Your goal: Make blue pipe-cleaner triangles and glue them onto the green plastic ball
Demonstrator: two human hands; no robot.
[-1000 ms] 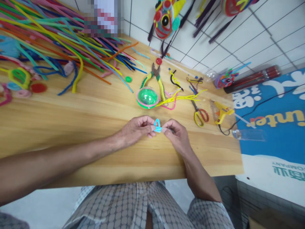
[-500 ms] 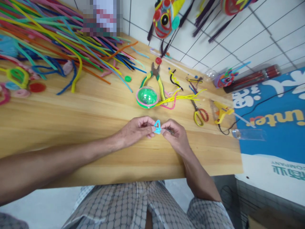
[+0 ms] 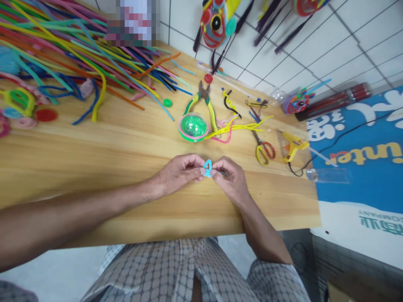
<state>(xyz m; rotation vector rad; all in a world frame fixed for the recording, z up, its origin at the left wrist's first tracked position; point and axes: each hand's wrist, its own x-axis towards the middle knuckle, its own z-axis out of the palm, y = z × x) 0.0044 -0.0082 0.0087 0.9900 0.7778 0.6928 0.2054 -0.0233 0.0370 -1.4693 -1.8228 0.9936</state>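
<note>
A light blue pipe cleaner, bent into a small pointed loop with folded strands below, is held up between my two hands over the front of the table. My left hand pinches its left side between thumb and fingers. On the other side, my right hand is closed with thumb and forefinger at the loop's right edge. Just beyond them sits a shiny green half-dome with a pink rim. Yellow-and-green handled pliers lie behind the dome, jaws pointing away.
Many coloured pipe cleaners are heaped at the back left. Yellow stems, scissors and a yellow glue gun with a cord lie to the right. Decorated heads with tassels hang at the tiled wall. A dark red cylinder lies at right.
The right thumb and fingertips have shifted slightly left against the blue loop, which looks a little more rounded. Both hands otherwise stay in place, and the view has moved slightly.
</note>
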